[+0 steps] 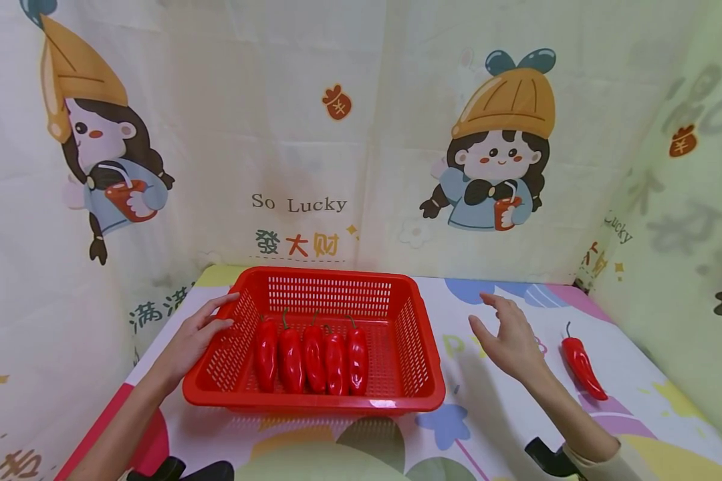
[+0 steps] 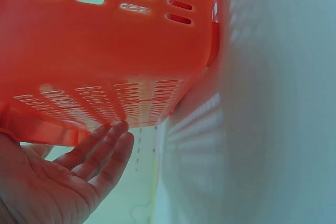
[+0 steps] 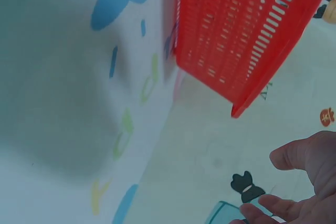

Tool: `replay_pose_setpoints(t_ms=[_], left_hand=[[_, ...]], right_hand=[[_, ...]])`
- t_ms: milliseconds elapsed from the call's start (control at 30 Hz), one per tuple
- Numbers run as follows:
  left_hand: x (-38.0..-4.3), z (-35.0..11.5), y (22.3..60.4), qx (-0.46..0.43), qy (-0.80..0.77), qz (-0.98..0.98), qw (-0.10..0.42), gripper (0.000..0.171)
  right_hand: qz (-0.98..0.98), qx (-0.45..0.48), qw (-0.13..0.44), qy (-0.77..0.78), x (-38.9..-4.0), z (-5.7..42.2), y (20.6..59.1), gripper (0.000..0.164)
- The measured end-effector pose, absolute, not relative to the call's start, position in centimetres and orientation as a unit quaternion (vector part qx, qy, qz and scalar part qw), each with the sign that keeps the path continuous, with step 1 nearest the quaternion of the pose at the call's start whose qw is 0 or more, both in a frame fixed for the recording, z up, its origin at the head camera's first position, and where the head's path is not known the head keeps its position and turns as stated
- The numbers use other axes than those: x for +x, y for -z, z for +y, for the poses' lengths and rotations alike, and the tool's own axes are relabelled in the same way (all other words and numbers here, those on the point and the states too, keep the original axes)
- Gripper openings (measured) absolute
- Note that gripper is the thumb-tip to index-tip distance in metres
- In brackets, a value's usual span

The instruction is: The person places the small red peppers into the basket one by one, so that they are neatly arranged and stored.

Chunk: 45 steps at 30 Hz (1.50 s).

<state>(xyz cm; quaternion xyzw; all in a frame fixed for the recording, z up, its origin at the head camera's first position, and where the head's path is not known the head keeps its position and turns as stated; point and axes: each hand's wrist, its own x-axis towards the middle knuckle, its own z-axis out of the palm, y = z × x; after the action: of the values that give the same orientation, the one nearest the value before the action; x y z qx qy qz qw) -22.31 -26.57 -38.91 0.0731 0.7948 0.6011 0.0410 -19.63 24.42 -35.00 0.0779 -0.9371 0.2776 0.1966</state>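
A red plastic basket (image 1: 313, 401) with slotted walls stands on the table, tilted toward the viewer in the head view. Several glossy red chili peppers (image 1: 313, 359) lie side by side in it, stems pointing away. My left hand (image 1: 188, 344) is at the basket's left side, its fingers fairly straight; the left wrist view shows fingertips (image 2: 123, 125) against or very close to the slotted outer wall. My right hand (image 1: 511, 341) hovers right of the basket, apart from it, thumb and fingers spread and holding nothing. One more red chili pepper (image 1: 582, 364) lies on the table beyond that hand.
The table has a colourful patterned cover (image 1: 457, 461). Behind it and along both sides hangs a pale printed cloth (image 1: 397, 200) with cartoon figures and lettering. The basket's back edge is close to the rear cloth.
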Motion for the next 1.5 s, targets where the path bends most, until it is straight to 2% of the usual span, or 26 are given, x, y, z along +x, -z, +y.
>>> replay_pose_setpoints(t_ms=[400,800,1500], left_hand=[[-22.4,-26.7,39.0,0.076,-0.606,0.791,0.043,0.062],[-22.4,-26.7,38.9,0.076,-0.605,0.791,0.044,0.061],[-22.4,-26.7,39.0,0.078,-0.605,0.791,0.042,0.061]], right_hand=[[-0.942,0.044,0.194,-0.271,-19.2,27.6,34.9,0.054],[-0.938,0.020,0.226,-0.261,-19.1,31.2,35.6,0.053],[-0.961,-0.070,0.138,-0.229,-18.6,38.1,36.9,0.066]])
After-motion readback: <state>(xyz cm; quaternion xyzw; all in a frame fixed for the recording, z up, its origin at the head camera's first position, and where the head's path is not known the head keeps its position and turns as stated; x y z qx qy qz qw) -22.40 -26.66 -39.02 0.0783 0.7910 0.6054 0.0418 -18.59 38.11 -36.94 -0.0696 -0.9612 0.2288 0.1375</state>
